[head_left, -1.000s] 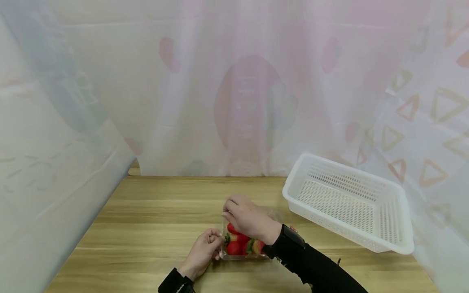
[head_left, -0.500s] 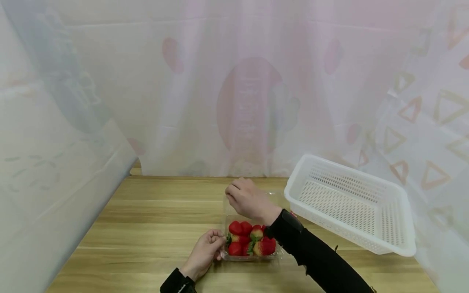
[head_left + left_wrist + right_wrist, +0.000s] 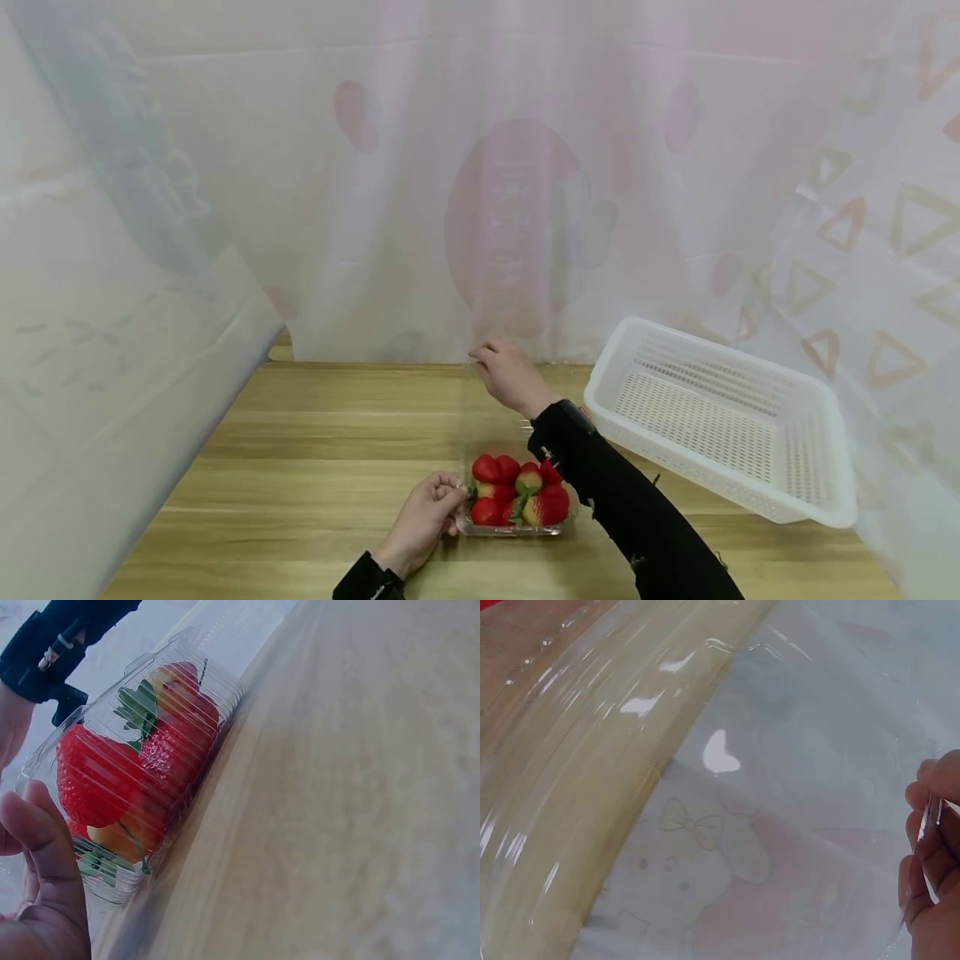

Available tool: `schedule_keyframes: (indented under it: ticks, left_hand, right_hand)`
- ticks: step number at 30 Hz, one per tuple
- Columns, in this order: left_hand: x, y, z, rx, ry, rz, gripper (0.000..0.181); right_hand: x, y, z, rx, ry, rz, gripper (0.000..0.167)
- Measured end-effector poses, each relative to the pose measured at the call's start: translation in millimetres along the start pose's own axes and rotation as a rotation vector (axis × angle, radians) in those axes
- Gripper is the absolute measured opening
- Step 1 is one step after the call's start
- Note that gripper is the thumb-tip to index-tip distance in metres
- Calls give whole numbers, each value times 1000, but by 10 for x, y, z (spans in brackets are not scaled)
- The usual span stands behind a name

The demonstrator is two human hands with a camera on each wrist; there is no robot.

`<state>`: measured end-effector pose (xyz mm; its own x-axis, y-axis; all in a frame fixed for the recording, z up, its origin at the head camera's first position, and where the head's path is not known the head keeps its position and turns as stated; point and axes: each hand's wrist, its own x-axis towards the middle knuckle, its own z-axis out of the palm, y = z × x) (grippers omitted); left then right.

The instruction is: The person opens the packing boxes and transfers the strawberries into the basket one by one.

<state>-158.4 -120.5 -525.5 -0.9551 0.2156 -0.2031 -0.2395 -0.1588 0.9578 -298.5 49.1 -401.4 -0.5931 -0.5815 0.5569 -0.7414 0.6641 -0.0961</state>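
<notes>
Several red strawberries [image 3: 504, 492] with green leaves lie in a clear plastic box [image 3: 517, 531] at the front middle of the table. At the box's left edge my left hand [image 3: 420, 521] pinches the rim between thumb and fingers. Farther back, my right hand [image 3: 513, 379] holds the edge of the raised clear lid [image 3: 720, 754]; the right wrist view shows its fingers around that edge. From the left wrist, the strawberries show through the box's ribbed side wall. Transparency makes most of the lid's outline hard to make out in the head view.
A white perforated plastic basket [image 3: 690, 462] stands at the right, just beyond my right forearm. The wooden table [image 3: 315, 450] is bounded by a printed curtain [image 3: 390, 250] at the back and by similar sheets on both sides.
My right hand has moved back and away from the strawberries, lifting the lid open and uncovering the fruit. My left hand stays at the box's left edge.
</notes>
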Motion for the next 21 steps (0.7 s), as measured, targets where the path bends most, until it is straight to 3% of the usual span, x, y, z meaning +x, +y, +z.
schedule_keyframes:
  ticks: [9, 16, 21]
  left_hand:
    - [-29, -4, 21, 4, -3, 13, 23]
    - [-36, -26, 67, 5, -21, 10, 23]
    - [-54, -24, 111, 3, -17, 8, 21]
  right_hand:
    - [111, 159, 230, 58, -161, 162, 29]
    - [63, 280, 429, 86, -278, 299, 39]
    - [27, 308, 514, 106, -345, 349, 47]
